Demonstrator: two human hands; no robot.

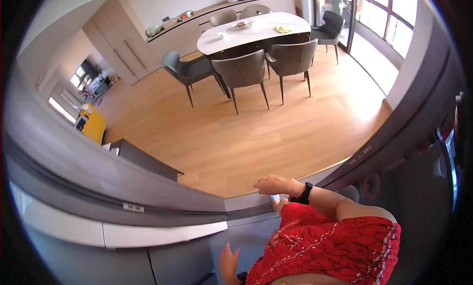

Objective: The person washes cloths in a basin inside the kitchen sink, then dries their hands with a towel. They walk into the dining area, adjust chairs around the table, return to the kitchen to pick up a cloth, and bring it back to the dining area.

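**Both your hands look free at the doorway, dining room up ahead**

So, where you're at: your right hand, the one with the watch, is stretched across in front of your red top. Fingers are loosely out and I don't see them gripping anything, though your palm is hidden, fwiw. Your left hand is lower down, thumb and fingers apart, nothing in its grasp. There's a dark band on that wrist.

Closest thing to your right hand is the threshold, right around the edge of the wood floor. Something pale shows just under that hand, too small to make out. Your left hand is over the grey floor, near the grey cabinet with the white strip along it. Can't see it touching either.

How far along? Honestly can't call it from this one view. Neither hand looks busy with anything, and I can't pick out a finished step or a half-done one near you. Past the doorway, well apart from you, the table has dishes and yellow fruit on it, with chairs around it.
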